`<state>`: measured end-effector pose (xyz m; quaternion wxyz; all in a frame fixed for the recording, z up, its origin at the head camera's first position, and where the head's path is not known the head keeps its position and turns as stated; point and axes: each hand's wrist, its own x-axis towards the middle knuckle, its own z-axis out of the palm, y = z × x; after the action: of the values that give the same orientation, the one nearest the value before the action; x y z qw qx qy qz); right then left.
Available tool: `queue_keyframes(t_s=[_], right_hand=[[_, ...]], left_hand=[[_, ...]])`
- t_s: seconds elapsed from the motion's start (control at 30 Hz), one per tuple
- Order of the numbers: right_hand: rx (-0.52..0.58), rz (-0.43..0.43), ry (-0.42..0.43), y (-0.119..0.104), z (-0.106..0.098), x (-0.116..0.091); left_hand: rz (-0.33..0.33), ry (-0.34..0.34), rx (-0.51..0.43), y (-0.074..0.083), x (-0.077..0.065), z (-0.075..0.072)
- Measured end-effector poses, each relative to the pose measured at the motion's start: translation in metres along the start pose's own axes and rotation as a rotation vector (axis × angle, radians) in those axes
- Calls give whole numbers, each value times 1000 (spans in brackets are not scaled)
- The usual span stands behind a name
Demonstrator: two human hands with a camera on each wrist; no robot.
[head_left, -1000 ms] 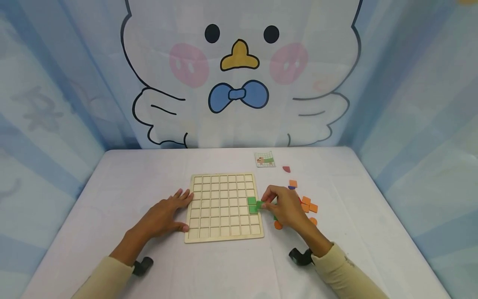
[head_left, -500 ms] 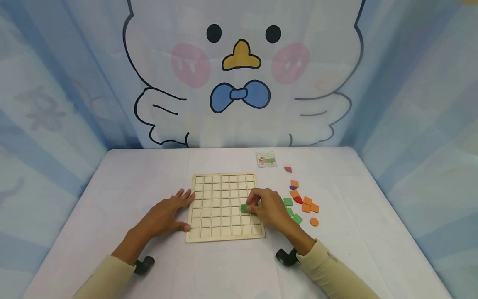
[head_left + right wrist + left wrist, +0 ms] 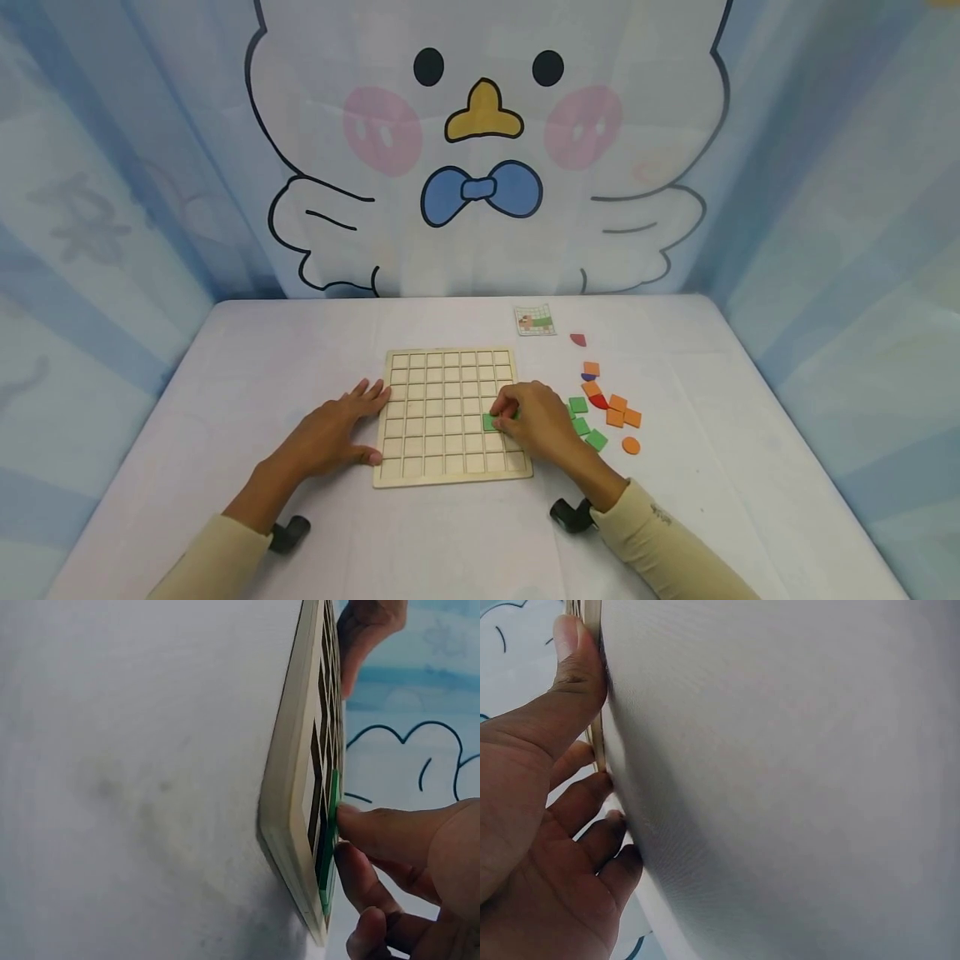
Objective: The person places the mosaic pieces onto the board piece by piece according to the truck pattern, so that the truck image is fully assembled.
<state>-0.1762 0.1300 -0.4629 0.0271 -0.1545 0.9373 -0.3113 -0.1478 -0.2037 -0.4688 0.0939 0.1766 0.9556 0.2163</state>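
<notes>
Green Tile Right at the Fingertips, Low on the Board's Right Side

Here's the action: the green tile lies on the wooden grid board, over in its right-hand part, and the right hand is on it! Thumb and forefinger are bent together in a pinch at the tile's right side, with its left portion peeking out beyond the fingertips. The right wrist view shows the thumb touching green, just inside the board's rim; whether the tile sits fully down in its cell can't be told.

Over to the left hand, fingers spread and relaxed, grasping nothing, thumb and fingertips touching the board's left edge.

Just beyond the right hand, what a scatter! At least 3 loose green squares, then 5 orange squares, 1 orange disc, 1 red piece and 1 purple piece. Farther up the table sit 1 pinkish-red wedge and 1 small picture card.
</notes>
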Motion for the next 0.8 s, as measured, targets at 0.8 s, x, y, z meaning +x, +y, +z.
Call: queue_keyframes(t_s=[0.8], right_hand=[[-61,173,115,62,-65,-22]], left_hand=[[-2,4,-1,3,-1,-2]])
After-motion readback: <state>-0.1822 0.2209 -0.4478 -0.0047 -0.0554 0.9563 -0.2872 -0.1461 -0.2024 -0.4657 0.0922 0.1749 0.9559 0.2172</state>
